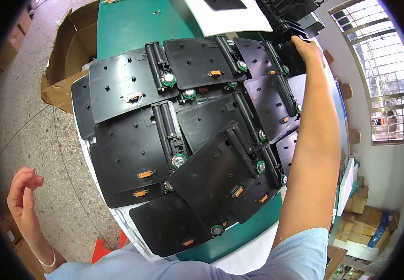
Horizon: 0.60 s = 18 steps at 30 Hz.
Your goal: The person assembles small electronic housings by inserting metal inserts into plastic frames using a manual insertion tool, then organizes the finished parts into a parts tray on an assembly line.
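My right arm stretches to the far right, and my right hand is at a dark black part by the end of the stack. Its thumb side shows; the other fingers are hidden, so a grip cannot be made out. My left hand hangs over the floor at the left, loosely curled, thumb apart, with nothing in it. Between my arms lie several overlapping black plastic panels, each with a double-tube edge, a round green-rimmed metal piece and an orange connector.
The panels rest on a white tray over a green table. More black parts pile up at the far right, beside a white board. An open cardboard box stands left of the table. A red object is at lower left.
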Each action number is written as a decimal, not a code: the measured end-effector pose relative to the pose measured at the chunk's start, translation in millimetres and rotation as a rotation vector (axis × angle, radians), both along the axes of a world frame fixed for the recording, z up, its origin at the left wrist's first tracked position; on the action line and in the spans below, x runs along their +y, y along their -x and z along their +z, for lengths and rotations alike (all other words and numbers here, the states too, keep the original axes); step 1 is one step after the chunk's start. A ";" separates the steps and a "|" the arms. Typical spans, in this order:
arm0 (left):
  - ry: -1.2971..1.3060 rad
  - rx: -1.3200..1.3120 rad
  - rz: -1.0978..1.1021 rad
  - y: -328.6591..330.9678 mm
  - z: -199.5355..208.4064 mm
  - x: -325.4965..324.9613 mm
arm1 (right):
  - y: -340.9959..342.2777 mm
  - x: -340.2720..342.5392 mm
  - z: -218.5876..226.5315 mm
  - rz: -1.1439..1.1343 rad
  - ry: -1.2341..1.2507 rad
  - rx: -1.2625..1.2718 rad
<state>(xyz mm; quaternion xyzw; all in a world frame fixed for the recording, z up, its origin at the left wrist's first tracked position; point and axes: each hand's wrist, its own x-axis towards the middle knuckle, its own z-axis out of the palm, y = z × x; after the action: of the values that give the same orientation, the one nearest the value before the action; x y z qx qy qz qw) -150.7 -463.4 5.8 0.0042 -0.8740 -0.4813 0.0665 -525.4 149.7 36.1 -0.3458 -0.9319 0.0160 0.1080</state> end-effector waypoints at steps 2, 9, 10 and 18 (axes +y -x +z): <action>0.005 0.005 -0.004 2.4 -2.2 0.2 | 20.5 56.0 5.2 0.058 0.174 -0.110; -0.019 0.010 -0.012 3.1 -7.3 2.4 | 12.1 82.8 -10.6 0.159 0.447 0.015; -0.019 0.017 -0.015 4.3 -9.1 2.9 | 12.1 91.1 -8.4 0.151 0.439 0.026; -0.021 0.027 -0.033 1.7 -1.6 5.9 | 3.1 52.8 -10.6 0.002 0.151 0.087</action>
<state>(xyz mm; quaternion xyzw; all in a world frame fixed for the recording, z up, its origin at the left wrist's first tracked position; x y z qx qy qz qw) -152.4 -457.5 4.3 -0.0159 -0.8678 -0.4917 0.0704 -528.5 202.6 25.5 -0.3508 -0.9229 0.1014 0.1217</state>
